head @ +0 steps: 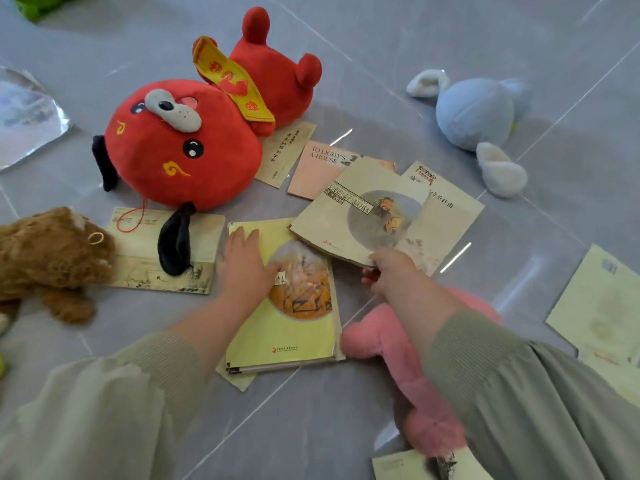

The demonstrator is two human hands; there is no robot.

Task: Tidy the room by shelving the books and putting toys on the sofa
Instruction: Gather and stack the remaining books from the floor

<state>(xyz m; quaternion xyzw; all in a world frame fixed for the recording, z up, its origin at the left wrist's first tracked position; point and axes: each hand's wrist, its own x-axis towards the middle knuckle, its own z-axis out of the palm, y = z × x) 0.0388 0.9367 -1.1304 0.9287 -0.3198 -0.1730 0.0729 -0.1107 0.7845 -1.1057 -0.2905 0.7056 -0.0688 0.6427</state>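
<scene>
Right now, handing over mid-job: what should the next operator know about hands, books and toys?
Left hand rests flat on the yellow paperback with a round picture. Right hand grips the near edge of the beige paperback with a round portrait, overlapping other books. Done: nothing visibly; no shelf or sofa in view. Left: every book, plus the red plush dog, blue plush toy, pink plush toy and brown plush toy, all on the grey tiled floor.
</scene>
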